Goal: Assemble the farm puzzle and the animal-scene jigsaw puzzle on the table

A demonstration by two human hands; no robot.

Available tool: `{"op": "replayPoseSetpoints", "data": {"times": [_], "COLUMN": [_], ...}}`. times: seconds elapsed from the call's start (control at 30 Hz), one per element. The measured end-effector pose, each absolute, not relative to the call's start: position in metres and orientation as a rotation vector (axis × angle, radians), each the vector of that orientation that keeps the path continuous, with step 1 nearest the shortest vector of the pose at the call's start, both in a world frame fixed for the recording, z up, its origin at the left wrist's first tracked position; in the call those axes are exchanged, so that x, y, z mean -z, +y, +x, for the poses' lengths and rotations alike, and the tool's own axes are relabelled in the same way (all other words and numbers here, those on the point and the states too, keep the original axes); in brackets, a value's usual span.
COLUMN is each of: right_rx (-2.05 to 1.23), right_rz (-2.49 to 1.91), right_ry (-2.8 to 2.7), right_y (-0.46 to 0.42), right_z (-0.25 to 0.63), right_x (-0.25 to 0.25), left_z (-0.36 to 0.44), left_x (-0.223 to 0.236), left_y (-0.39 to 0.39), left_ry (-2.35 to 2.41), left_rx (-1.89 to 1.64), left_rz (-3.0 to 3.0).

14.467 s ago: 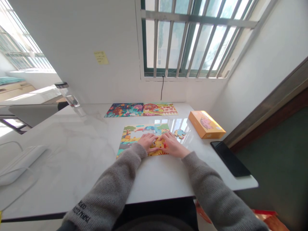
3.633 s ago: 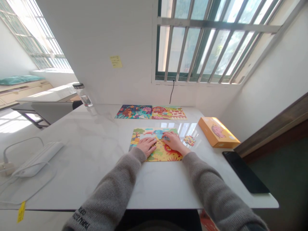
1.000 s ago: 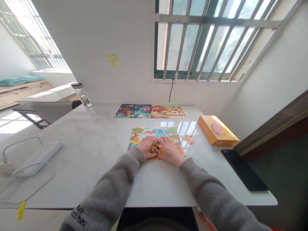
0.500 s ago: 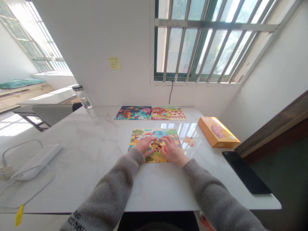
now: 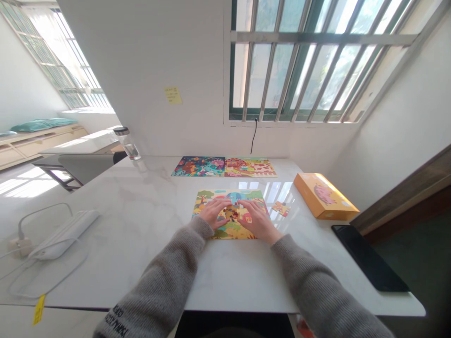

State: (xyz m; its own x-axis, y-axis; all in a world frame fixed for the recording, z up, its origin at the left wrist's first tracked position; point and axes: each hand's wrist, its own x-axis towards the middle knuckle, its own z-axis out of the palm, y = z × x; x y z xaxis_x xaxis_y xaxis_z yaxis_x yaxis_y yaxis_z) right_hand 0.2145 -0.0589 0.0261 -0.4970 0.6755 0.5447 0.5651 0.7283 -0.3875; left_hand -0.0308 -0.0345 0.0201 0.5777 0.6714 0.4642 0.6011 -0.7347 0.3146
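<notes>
A jigsaw puzzle (image 5: 230,234) with a bright animal scene lies flat in front of me. Over its middle, a small puzzle piece (image 5: 232,214) with a brown figure on yellow sits between my two hands. My left hand (image 5: 213,212) has its thumb and fingers curved round the piece's left side. From the other side, my right hand (image 5: 256,217) curves in the same way, fingertips at the piece's edge. Both hands hide part of the puzzle beneath. Just right of it, a few loose puzzle pieces (image 5: 281,208) lie on the table.
Two picture puzzles, one dark (image 5: 199,166) and one farm scene (image 5: 251,167), lie side by side near the wall. An orange box (image 5: 326,196) and a black phone-like slab (image 5: 369,258) are at right. A bottle (image 5: 127,143) and a power strip (image 5: 65,234) are at left.
Earlier my right hand was at the puzzle's upper middle. Since then, both hands came together round the piece and have drawn slightly apart. The loose pile at right has shrunk.
</notes>
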Motion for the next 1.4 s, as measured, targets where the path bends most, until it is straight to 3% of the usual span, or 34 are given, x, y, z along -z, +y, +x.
{"op": "replayPoseSetpoints", "data": {"times": [0.37,0.83,1.4], "right_rx": [-0.305,-0.218,-0.260], "right_rz": [-1.054,-0.931,-0.898], "right_ry": [-2.185,-2.243,-2.306], "right_y": [-0.052,-0.058,-0.053], "right_z": [0.220,0.211,0.211], "right_x": [-0.014,-0.022,-0.022], "left_z": [-0.107,-0.051,-0.049], "left_x": [-0.009,-0.005,-0.007], "left_y": [-0.015,-0.031,-0.034], "left_ry": [1.428,1.180,0.991], "left_rx": [-0.646,-0.785,-0.856], "left_rz": [2.506,2.649,2.607]}}
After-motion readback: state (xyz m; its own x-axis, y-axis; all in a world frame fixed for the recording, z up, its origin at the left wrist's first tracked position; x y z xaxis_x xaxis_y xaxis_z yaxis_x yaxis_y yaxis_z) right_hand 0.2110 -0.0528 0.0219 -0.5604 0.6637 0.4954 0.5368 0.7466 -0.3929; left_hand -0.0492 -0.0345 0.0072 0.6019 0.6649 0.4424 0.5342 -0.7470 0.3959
